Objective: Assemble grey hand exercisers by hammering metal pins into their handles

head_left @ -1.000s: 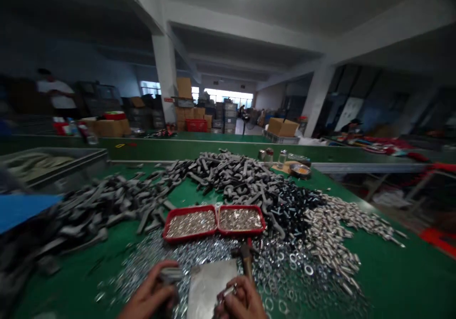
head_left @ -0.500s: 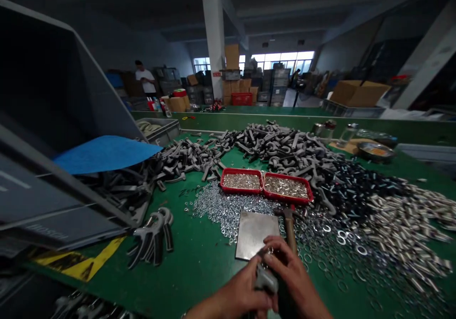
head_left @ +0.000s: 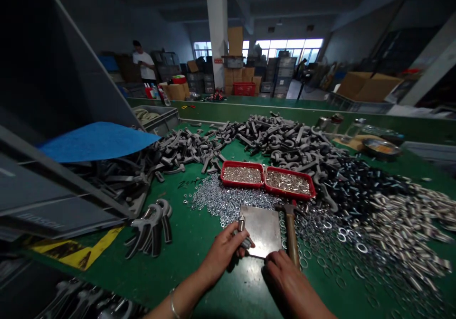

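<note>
My left hand [head_left: 223, 251] is closed around a small grey metal fitting with a threaded bolt [head_left: 242, 224] sticking up from it, at the left edge of a flat steel plate [head_left: 262, 229]. My right hand [head_left: 285, 274] rests at the plate's near edge, fingers curled by the wooden handle of a hammer [head_left: 291, 231]; whether it grips anything is hidden. Loose washers [head_left: 221, 200] lie scattered around the plate.
Two red trays [head_left: 267, 180] of small silver parts sit beyond the plate. Piles of grey fittings [head_left: 278, 138], black bolts [head_left: 356, 181] and silver pins [head_left: 409, 224] cover the green table [head_left: 199, 271]. A tipped grey crate [head_left: 53, 134] with a blue sheet stands left. A person stands far back.
My hands have separated: the left now holds the fitting with its bolt up at the plate's left edge, and the right has dropped to the plate's near edge. The view shifted slightly.
</note>
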The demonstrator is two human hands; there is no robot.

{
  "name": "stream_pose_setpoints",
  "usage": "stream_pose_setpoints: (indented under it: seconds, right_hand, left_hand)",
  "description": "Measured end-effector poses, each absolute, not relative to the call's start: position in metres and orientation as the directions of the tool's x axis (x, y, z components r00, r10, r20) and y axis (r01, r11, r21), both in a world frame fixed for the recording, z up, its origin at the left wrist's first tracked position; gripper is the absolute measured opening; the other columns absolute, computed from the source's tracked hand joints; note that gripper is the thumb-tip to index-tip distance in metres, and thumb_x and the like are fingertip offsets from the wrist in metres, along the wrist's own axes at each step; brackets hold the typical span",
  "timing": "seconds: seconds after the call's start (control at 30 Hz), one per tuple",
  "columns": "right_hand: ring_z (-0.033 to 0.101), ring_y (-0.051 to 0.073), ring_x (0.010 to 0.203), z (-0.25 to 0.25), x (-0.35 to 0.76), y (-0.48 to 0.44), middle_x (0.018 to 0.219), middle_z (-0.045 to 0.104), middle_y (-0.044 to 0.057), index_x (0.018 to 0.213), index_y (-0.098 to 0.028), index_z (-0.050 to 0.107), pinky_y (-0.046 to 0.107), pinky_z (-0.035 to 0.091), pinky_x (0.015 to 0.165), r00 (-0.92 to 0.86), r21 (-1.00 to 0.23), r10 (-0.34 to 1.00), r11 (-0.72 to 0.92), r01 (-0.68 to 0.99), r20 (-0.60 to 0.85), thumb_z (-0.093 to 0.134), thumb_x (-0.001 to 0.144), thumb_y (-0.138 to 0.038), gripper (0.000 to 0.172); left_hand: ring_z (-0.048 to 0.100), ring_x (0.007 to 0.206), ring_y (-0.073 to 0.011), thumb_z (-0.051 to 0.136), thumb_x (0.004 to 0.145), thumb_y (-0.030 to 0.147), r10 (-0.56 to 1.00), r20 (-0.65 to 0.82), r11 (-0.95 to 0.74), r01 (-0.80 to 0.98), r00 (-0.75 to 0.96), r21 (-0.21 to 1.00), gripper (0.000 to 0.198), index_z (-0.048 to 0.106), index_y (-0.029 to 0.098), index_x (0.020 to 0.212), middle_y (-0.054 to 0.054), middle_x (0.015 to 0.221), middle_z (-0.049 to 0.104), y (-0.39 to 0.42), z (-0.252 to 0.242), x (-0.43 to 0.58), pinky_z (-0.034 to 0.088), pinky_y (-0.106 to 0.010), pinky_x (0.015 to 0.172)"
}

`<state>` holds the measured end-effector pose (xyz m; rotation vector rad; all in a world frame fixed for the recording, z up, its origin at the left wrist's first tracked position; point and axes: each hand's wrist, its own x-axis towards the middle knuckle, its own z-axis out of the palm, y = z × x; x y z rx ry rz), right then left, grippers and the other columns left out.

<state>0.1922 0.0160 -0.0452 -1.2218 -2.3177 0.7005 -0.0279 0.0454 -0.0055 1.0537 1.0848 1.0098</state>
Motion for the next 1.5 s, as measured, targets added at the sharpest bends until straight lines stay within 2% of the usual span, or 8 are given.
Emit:
stream_pose_setpoints:
  seconds: [0.17,0.3,0.53,0.77,0.97,1.17,1.33,1.5]
  right_hand:
    - [0.065,0.022,0.089,-0.009,0.178,0.035,0.096,0.068,0.006,0.101,-0.023,0.065,0.036,0.051,0.083,-0.200,-0.989,0.977,-0.045,0.140,-0.073,0.060,0.093,-0.040,0.019]
    - [0.065,0.015,0.074,-0.002,0.158,0.047,0.086,0.068,0.004,0.107,-0.016,0.068,0.029,0.054,0.074,-0.224,-0.867,0.929,-0.359,-0.347,-0.295,0.068,0.088,-0.043,0.033]
    - [0.059,0.010,0.063,-0.009,0.149,0.045,0.077,0.066,0.002,0.090,-0.015,0.069,0.019,0.049,0.058,-0.369,-0.680,0.867,-0.494,-0.542,-0.336,0.073,0.087,-0.038,0.024]
    - [0.067,0.017,0.066,-0.005,0.166,0.042,0.078,0.070,0.001,0.096,-0.022,0.065,0.028,0.053,0.065,-0.181,-1.000,0.983,0.007,-0.023,0.011,0.067,0.090,-0.035,0.015]
    - [0.066,0.021,0.082,-0.007,0.177,0.042,0.095,0.072,0.007,0.137,-0.024,0.052,0.031,0.055,0.072,-0.408,-0.570,0.720,0.694,0.440,0.562,0.049,0.100,-0.024,0.037]
    - [0.066,0.018,0.100,-0.020,0.242,0.060,0.114,0.069,0.005,0.142,-0.030,0.047,0.030,0.054,0.088,-0.453,-0.559,0.861,0.498,0.662,0.230,0.048,0.100,-0.031,0.042]
    - [0.057,0.030,0.110,-0.023,0.363,0.125,0.118,0.061,0.019,0.120,-0.013,0.061,0.050,0.045,0.097,-0.027,-0.443,0.953,0.166,0.881,0.302,0.035,0.094,-0.012,0.036]
    - [0.060,0.023,0.097,-0.007,0.415,0.176,0.099,0.066,0.008,0.090,-0.017,0.065,0.039,0.048,0.089,0.012,-0.397,0.958,0.107,0.912,0.285,0.053,0.087,-0.011,0.014]
  left_hand:
    - [0.058,0.063,-0.0141,0.056,0.092,0.049,0.997,-0.068,0.069,0.025,-0.040,0.997,0.033,0.058,0.018,0.083,-0.003,0.076,0.068,0.049,-0.004,-0.010,0.044,-0.023,0.061]
    - [0.061,0.090,-0.0193,0.049,0.097,0.043,0.995,0.097,-0.095,0.094,-0.017,0.991,0.028,0.062,0.019,0.093,-0.005,0.091,0.066,0.049,0.004,0.003,0.045,-0.029,0.085]
    - [0.056,0.107,-0.0243,0.049,0.096,0.043,0.994,0.103,-0.094,0.185,-0.042,0.978,0.026,0.059,0.020,0.104,-0.010,0.107,0.063,0.050,-0.013,0.010,0.040,-0.036,0.100]
    - [0.058,0.103,-0.0245,0.049,0.095,0.049,0.999,-0.021,0.026,0.092,-0.046,0.995,0.033,0.058,0.019,0.104,-0.010,0.104,0.065,0.046,0.008,0.019,0.043,-0.033,0.094]
    - [0.056,0.113,-0.0229,0.049,0.094,0.048,0.996,-0.073,0.072,0.025,0.045,0.997,0.037,0.056,0.019,0.116,-0.008,0.113,0.065,0.047,0.009,0.016,0.041,-0.033,0.101]
    - [0.061,0.090,-0.0224,0.047,0.092,0.059,0.998,-0.065,0.063,0.076,0.025,0.995,0.041,0.061,0.020,0.094,-0.005,0.090,0.067,0.067,-0.001,0.008,0.047,-0.033,0.087]
    - [0.062,0.078,-0.0209,0.048,0.088,0.067,0.998,-0.054,0.057,0.118,-0.027,0.991,0.049,0.062,0.020,0.088,-0.004,0.082,0.067,0.078,0.008,0.016,0.049,-0.031,0.077]
    - [0.065,0.079,-0.0222,0.048,0.085,0.071,0.998,-0.048,0.040,0.151,0.051,0.988,0.052,0.065,0.022,0.080,-0.004,0.078,0.068,0.073,-0.005,0.041,0.053,-0.031,0.076]
